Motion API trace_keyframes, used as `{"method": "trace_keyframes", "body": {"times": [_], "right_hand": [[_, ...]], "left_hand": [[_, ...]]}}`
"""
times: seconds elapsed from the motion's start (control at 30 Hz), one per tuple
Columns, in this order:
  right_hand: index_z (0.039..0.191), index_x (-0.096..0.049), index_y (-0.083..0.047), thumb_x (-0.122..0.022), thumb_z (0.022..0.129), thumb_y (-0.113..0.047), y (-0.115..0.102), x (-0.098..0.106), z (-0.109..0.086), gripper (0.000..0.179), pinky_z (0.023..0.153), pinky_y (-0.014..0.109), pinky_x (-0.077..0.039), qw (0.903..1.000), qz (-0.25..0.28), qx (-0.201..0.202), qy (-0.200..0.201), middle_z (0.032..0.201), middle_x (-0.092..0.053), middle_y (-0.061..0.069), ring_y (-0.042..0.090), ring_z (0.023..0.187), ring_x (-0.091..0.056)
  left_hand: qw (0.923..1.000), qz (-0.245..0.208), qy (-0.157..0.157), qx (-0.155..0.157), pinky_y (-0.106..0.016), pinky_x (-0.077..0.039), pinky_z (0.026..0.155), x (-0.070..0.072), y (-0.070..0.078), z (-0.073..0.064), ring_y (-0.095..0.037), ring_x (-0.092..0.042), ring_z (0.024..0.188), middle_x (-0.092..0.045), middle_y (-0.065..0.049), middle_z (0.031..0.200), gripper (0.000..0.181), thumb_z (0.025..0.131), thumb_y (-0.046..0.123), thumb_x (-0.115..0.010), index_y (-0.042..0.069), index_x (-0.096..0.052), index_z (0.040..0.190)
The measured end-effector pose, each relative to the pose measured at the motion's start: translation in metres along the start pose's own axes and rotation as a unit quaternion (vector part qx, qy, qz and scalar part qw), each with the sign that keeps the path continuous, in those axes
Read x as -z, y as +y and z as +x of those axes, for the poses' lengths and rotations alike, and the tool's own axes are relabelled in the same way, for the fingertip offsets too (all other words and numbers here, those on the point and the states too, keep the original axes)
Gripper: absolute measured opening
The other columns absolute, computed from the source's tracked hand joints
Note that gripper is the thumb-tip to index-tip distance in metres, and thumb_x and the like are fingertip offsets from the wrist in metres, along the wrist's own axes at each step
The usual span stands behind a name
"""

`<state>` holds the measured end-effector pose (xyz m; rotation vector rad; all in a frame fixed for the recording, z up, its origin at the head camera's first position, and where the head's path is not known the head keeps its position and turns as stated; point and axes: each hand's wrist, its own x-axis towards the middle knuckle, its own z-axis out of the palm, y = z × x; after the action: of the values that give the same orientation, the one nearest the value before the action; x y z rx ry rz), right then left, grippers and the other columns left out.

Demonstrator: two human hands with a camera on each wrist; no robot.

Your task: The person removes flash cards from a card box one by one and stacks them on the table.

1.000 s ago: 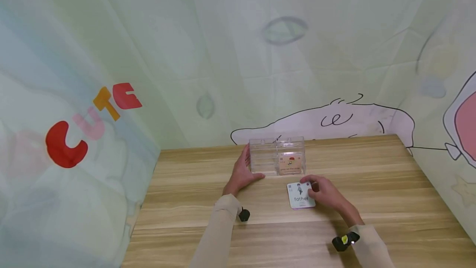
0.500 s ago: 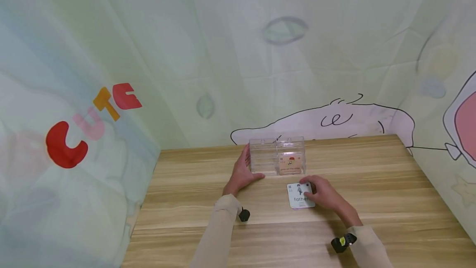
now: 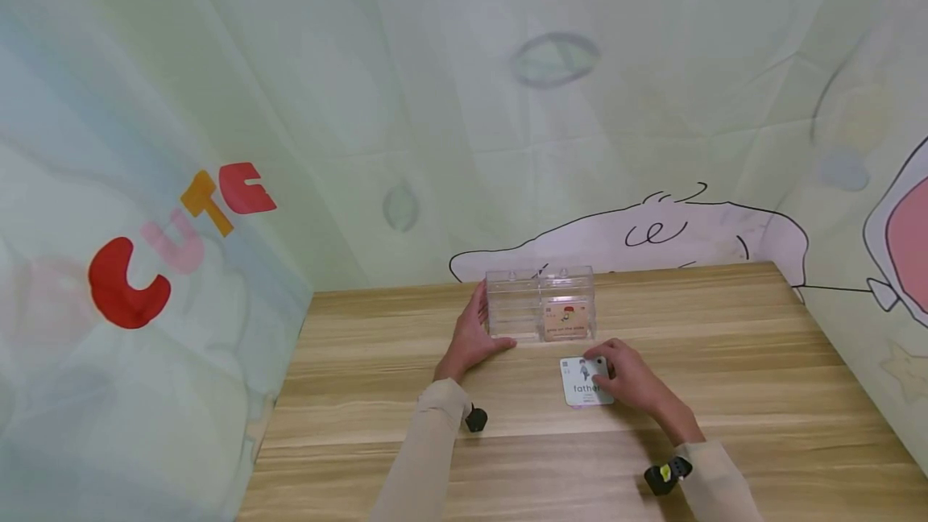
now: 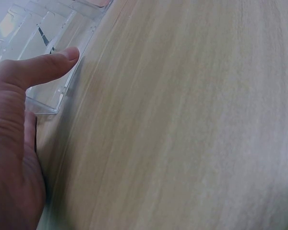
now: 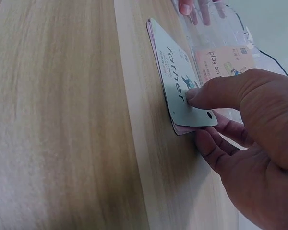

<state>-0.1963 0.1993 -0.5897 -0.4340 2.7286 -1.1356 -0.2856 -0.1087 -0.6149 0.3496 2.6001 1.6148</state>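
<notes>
Stack of thin square cards [image 5: 175,79], white "father" side up, pinched by my right hand [image 3: 632,377], my left hand [image 3: 470,341] gripping clear plastic two-compartment box [image 3: 513,314], peach card [image 3: 565,323] inside.

Held in my right hand [image 3: 629,377], a white card [image 5: 180,74] reads "father" in dark lower-case letters, with my thumb [image 5: 216,93] just beside the final r. Smaller print next to the word is too fine to make out; a square code sits in one corner. Just beyond those fingers, an orange card [image 3: 566,321] in the clear box [image 3: 513,304] reads "play on", apparently continuing "the slide", though those words are small and soft. It too bears a square code. Well to the left of my left hand [image 3: 473,341], the backdrop [image 3: 435,103] spells "CUTE": red C, pink U, orange T, red E.
</notes>
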Motion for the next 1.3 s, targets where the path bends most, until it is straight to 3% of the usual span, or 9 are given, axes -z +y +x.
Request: {"method": "trace_keyframes", "body": {"times": [0.23, 0.73, 1.3], "right_hand": [[0.119, -0.072, 0.000, -0.076, 0.089, 0.002, 0.0007, -0.0017, -0.0002, 0.031, 0.080, 0.041, -0.053, 0.9999, -0.011, 0.004, 0.003, 0.118, -0.060, 0.016, 0.025, 0.096, -0.056], [0.122, -0.072, -0.001, -0.076, 0.090, -0.001, 0.0030, -0.0024, 0.0020, 0.032, 0.083, 0.042, -0.054, 0.9994, -0.033, 0.005, -0.004, 0.121, -0.059, 0.015, 0.026, 0.098, -0.055], [0.134, -0.064, 0.000, -0.076, 0.091, -0.004, 0.0044, 0.0004, 0.0005, 0.045, 0.084, 0.041, -0.056, 0.9998, 0.002, 0.010, 0.018, 0.117, -0.062, 0.013, 0.023, 0.096, -0.058]], "left_hand": [[1.0000, 0.000, -0.003, 0.006, -0.032, -0.034, 0.121, -0.0003, -0.0011, -0.0001, -0.025, -0.036, 0.150, -0.031, -0.010, 0.168, 0.131, 0.068, 0.015, -0.100, 0.017, -0.013, 0.167], [1.0000, 0.006, 0.000, 0.008, -0.035, -0.034, 0.122, -0.0003, -0.0034, 0.0002, -0.026, -0.037, 0.150, -0.030, -0.009, 0.168, 0.131, 0.069, 0.020, -0.099, 0.018, -0.012, 0.167], [1.0000, 0.001, 0.000, 0.009, -0.033, -0.034, 0.121, -0.0007, -0.0029, 0.0006, -0.025, -0.037, 0.150, -0.030, -0.008, 0.168, 0.131, 0.069, 0.019, -0.099, 0.020, -0.012, 0.167]]}}
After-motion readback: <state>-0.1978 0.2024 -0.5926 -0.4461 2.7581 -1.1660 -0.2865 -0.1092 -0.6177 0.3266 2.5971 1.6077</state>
